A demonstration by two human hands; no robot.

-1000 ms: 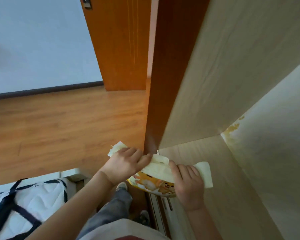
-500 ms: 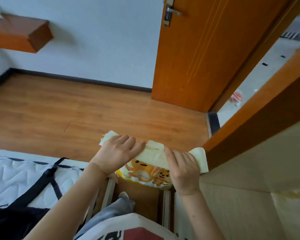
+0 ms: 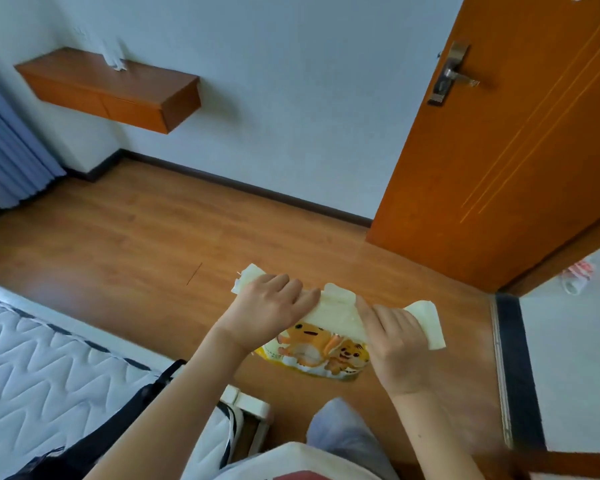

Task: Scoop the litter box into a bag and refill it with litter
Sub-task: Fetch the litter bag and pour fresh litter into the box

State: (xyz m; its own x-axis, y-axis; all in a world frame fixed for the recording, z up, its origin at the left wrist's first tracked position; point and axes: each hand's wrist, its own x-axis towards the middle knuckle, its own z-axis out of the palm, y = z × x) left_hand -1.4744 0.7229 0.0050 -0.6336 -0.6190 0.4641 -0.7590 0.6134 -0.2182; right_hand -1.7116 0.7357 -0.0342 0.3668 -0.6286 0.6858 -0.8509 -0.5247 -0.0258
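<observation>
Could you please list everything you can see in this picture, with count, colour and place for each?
litter bag: one, pale yellow with orange cartoon tigers, held by its top edge above the floor, centre.
floor: one, brown wood, across the middle.
wall: one, pale grey-white, behind, with a dark skirting along its foot.
shelf: one, orange-brown, fixed to the wall upper left, with something white on it.
curtain: one, blue-grey, far left.
door: one, orange wood with a metal handle, open, right.
mattress: one, white quilted with dark trim, lower left.
left hand: grips the bag's top, left part.
right hand: grips the bag's top, right part.
</observation>
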